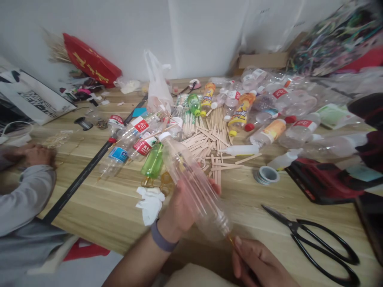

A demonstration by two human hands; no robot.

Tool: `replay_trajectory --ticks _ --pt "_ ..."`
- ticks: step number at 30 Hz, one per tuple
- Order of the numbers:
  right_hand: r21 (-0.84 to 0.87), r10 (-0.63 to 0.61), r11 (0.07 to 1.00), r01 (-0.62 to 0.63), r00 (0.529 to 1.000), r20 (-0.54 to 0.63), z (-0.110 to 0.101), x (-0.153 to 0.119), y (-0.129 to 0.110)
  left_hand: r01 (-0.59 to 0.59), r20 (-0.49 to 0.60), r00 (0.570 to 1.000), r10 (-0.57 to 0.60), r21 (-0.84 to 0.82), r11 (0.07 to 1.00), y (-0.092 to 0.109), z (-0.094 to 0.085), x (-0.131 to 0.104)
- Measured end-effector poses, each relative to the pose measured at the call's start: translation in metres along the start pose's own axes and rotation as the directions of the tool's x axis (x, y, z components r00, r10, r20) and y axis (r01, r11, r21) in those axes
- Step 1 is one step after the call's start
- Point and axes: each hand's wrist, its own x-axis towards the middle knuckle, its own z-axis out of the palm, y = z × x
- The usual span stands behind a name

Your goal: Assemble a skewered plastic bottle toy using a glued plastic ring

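A clear plastic bottle (197, 191) without a label lies tilted across my view, its white cap (164, 136) pointing away toward the table's middle. My left hand (182, 209) is wrapped round the bottle's body from below, with a purple band at the wrist. At the bottle's near end, my right hand (254, 259) pinches a thin yellowish stick (231, 240) that meets the bottle's base. Most of what the right fingers hold is hidden. Black-handled scissors (295, 227) lie on the table to the right, blades partly apart.
Wooden sticks (203, 143) are heaped mid-table. Plastic bottles (299, 127) crowd the right; more, including a green bottle (152, 159), lie left. A wire spool (267, 175) and red-black power tool (317, 181) sit at right. Another person's hands (37, 154) rest at the left edge.
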Motion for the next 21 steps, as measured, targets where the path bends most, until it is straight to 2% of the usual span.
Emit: replay_trajectory --ticks 2,3,5,7,9,11,13,15,17,21 --pt "-0.035 -0.001 0.999 0.004 0.998 0.063 0.0 0.005 -0.007 0.049 -0.009 0.999 -0.049 0.01 0.999 0.005 0.003 0.004" --pt "-0.068 -0.033 0.997 0.036 0.998 0.056 -0.001 0.008 -0.014 0.09 0.0 0.996 -0.09 0.02 0.996 0.009 0.004 0.006" --pt "-0.149 -0.163 0.976 0.156 0.986 -0.036 -0.006 0.017 -0.035 0.212 0.048 0.976 -0.215 0.049 0.976 0.017 0.004 0.012" --pt "-0.187 -0.295 0.947 0.262 0.938 -0.181 -0.011 0.03 -0.061 0.384 0.11 0.914 -0.391 0.083 0.92 0.023 0.001 0.019" --pt "-0.122 -0.37 0.929 0.349 0.889 -0.272 -0.015 0.044 -0.085 0.505 0.153 0.843 -0.516 0.103 0.857 0.026 -0.003 0.026" --pt "-0.013 -0.423 0.898 0.439 0.858 -0.293 -0.016 0.056 -0.099 0.568 0.194 0.793 -0.577 0.106 0.816 0.028 -0.008 0.031" --pt "0.048 -0.437 0.88 0.473 0.845 -0.308 -0.014 0.063 -0.104 0.602 0.23 0.76 -0.608 0.105 0.792 0.028 -0.011 0.034" --pt "0.093 -0.425 0.873 0.479 0.841 -0.335 -0.014 0.065 -0.1 0.601 0.232 0.758 -0.609 0.11 0.791 0.03 -0.014 0.034" --pt "0.156 -0.396 0.866 0.474 0.843 -0.363 -0.017 0.062 -0.094 0.579 0.192 0.782 -0.593 0.132 0.805 0.034 -0.015 0.032" --pt "0.288 -0.301 0.86 0.422 0.874 -0.381 -0.032 0.048 -0.083 0.552 0.1 0.806 -0.584 0.231 0.801 0.039 -0.019 0.027"
